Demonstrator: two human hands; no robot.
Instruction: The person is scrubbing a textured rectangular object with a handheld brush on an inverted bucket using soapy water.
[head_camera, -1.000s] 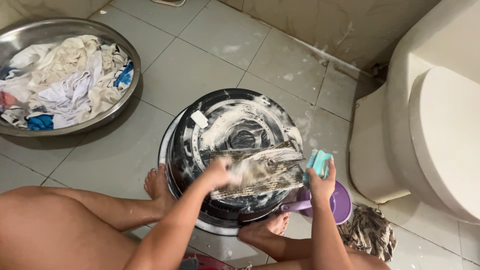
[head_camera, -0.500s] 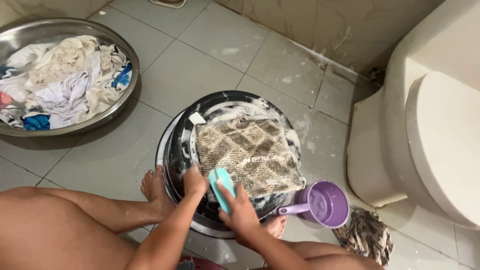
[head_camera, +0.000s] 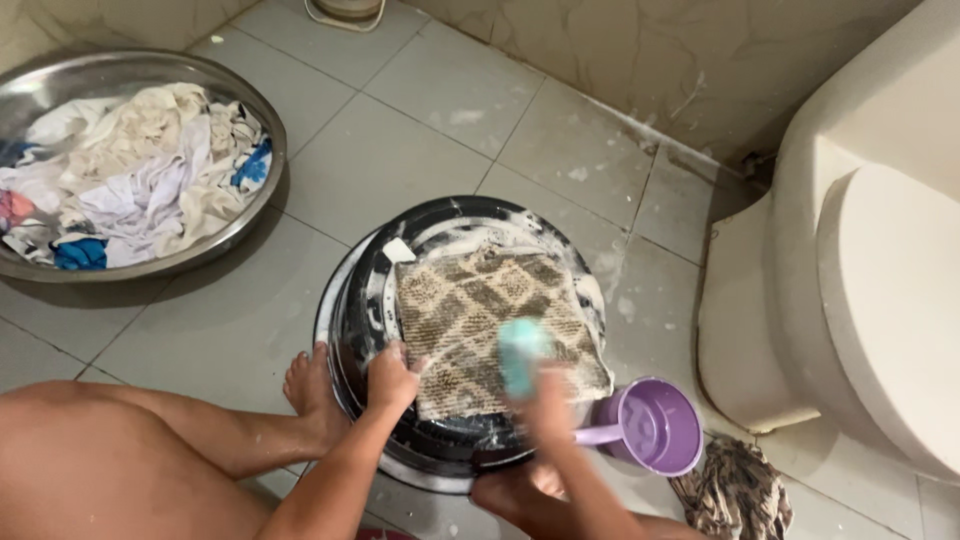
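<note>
The right hand (head_camera: 548, 392), blurred, is closed around a teal scrub brush (head_camera: 520, 352) pressed on the near-right part of a brown-and-cream patterned cloth (head_camera: 490, 325). The left hand (head_camera: 391, 377) has its fingers curled down on the cloth's near-left corner, pinning it flat. The cloth lies spread over the soapy bottom of an upturned dark round basin (head_camera: 372, 300), covering most of it; foam shows along the far rim, and a small white bar of soap (head_camera: 398, 250) sits by the cloth's far-left corner. Just right of the basin a purple dipper (head_camera: 655, 425) stands on the tiled floor (head_camera: 380, 150), its handle toward the basin. Near it lies a crumpled patterned cloth (head_camera: 735, 490). At the far left, a wide steel basin (head_camera: 262, 200) holds mixed laundry (head_camera: 130, 170). A cream toilet (head_camera: 860, 260) fills the right side.
</note>
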